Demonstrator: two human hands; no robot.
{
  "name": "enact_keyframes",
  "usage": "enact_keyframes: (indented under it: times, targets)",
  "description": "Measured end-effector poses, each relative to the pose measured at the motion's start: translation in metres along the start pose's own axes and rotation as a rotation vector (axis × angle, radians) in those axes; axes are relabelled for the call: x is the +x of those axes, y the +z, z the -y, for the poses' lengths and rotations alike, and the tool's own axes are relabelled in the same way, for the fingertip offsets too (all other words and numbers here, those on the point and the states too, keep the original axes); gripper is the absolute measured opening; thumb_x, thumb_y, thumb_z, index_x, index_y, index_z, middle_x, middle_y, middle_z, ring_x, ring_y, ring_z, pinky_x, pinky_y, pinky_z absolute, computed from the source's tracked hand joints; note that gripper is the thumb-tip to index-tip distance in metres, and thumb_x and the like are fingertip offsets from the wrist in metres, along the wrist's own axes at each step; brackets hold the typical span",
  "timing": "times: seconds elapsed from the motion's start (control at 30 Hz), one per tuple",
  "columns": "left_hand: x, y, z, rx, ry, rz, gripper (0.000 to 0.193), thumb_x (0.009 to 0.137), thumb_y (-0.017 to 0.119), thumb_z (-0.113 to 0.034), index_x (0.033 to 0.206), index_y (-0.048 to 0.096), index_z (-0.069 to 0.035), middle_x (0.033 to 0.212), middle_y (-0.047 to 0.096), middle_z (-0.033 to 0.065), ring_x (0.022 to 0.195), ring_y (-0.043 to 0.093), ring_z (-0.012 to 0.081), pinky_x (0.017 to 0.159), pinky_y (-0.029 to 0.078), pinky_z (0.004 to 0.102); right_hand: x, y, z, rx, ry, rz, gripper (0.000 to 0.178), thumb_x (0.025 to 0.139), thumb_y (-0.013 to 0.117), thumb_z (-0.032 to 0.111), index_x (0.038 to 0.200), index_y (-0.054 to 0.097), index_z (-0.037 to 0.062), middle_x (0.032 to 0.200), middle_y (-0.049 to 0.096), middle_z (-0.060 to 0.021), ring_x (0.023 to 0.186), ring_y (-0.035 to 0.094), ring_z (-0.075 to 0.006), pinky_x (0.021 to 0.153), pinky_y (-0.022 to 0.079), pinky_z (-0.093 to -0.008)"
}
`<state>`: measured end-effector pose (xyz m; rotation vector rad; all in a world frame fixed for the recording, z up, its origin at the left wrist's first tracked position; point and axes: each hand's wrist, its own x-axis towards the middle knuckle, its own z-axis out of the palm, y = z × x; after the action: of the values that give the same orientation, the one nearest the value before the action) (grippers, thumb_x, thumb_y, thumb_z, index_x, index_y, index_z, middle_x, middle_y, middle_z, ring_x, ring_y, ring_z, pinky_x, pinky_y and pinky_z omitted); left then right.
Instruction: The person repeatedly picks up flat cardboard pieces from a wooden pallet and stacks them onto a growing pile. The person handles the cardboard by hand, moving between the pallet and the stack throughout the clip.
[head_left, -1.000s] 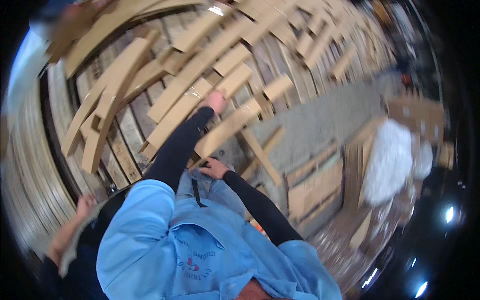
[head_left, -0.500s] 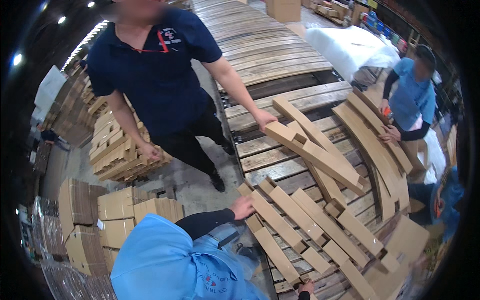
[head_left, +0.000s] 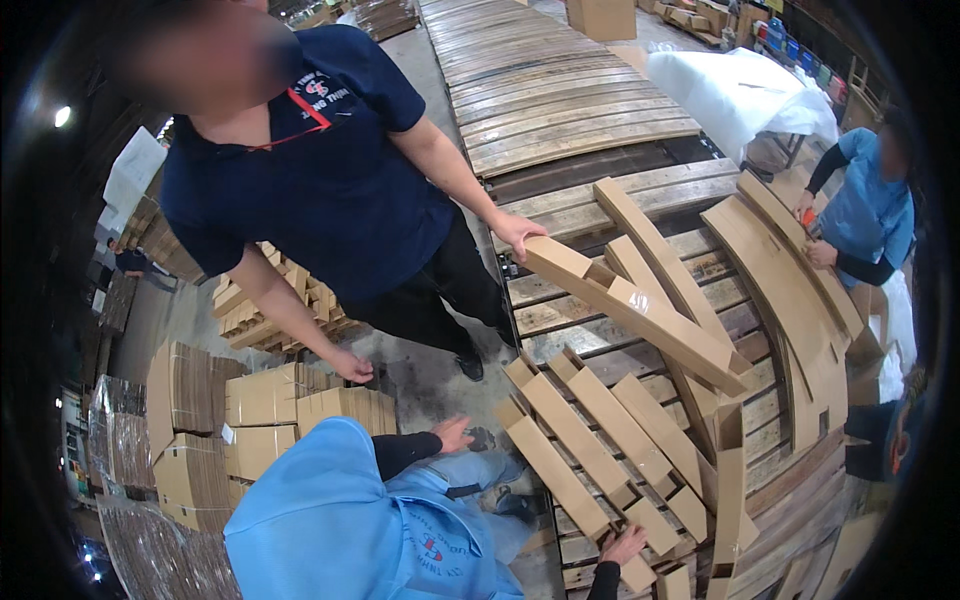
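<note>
My left hand (head_left: 455, 433) is off the cartons, fingers stretched out, beside the table's left edge. My right hand (head_left: 623, 545) is at the near end of a long narrow cardboard box (head_left: 555, 468), fingers curled over it; the box's far end is open. Alongside lie similar long boxes (head_left: 575, 425) (head_left: 617, 420), slanting across the slats, with flaps at their near ends. Farther right, another long box (head_left: 731, 490) points almost straight away from me. Across the table, a co-worker's hand (head_left: 518, 232) grips the end of a taped long box (head_left: 635, 310).
The slatted wooden table (head_left: 570, 120) stretches far back. At right lie flat cardboard sheets (head_left: 765, 290), where another person in light blue (head_left: 875, 200) works with an orange tool. Stacked, strapped cardboard (head_left: 262, 400) stands on the floor at left. White wrapping (head_left: 735, 95) covers a far table.
My left hand has come away from the box end. My right hand has moved up along the near ends. A box at right has turned to point away from me. The view has shifted.
</note>
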<state>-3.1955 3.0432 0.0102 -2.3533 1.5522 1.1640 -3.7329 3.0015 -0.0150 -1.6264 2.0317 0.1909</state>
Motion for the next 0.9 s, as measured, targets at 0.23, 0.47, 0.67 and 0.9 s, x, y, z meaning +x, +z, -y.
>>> enact_keyframes:
  times: [0.23, 0.47, 0.67, 0.9]
  targets:
    - [0.141, -0.084, -0.079, 0.058, 0.288, -0.448, 0.070, 0.088, 0.064, -0.036, 0.140, 0.038, 0.003, 0.148, 0.034, 0.0308, 0.136, 0.035, 0.0456, 0.113, 0.031, 0.0492, 0.012, -0.008, 0.016, -0.052, -0.095, -0.321, 0.085, 0.058, 0.084, 0.018, 0.133, 0.046, 0.0073, 0.152, 0.030, -0.0209, 0.143, 0.025, -0.0364, 0.119, 0.016, -0.0540]
    - [0.219, -0.056, -0.147, -0.427, 0.394, -0.427, 0.059, 0.095, 0.060, -0.027, 0.136, 0.041, 0.011, 0.137, 0.047, 0.0278, 0.126, 0.046, 0.0357, 0.108, 0.034, 0.0424, 0.051, -0.052, -0.055, -0.145, -0.276, -0.390, 0.077, 0.074, 0.066, 0.015, 0.147, 0.040, 0.0125, 0.155, 0.030, -0.0194, 0.144, 0.029, -0.0341, 0.116, 0.026, -0.0519]
    - [0.251, -0.031, -0.174, -0.266, 0.357, -0.498, 0.082, 0.095, 0.059, -0.048, 0.143, 0.031, 0.013, 0.140, 0.037, 0.0328, 0.132, 0.038, 0.0403, 0.111, 0.031, 0.0439, 0.044, -0.080, -0.049, -0.264, -0.231, -0.249, 0.079, 0.073, 0.070, 0.017, 0.146, 0.039, 0.0138, 0.148, 0.035, -0.0196, 0.139, 0.033, -0.0349, 0.110, 0.030, -0.0571]
    - [0.232, -0.032, -0.164, -0.400, 0.337, -0.429, 0.078, 0.097, 0.057, -0.043, 0.145, 0.029, 0.011, 0.148, 0.036, 0.0297, 0.136, 0.037, 0.0373, 0.113, 0.029, 0.0412, 0.071, -0.077, -0.046, -0.368, -0.482, -0.269, 0.073, 0.080, 0.063, 0.022, 0.148, 0.038, 0.0126, 0.150, 0.035, -0.0217, 0.142, 0.031, -0.0356, 0.113, 0.025, -0.0605]
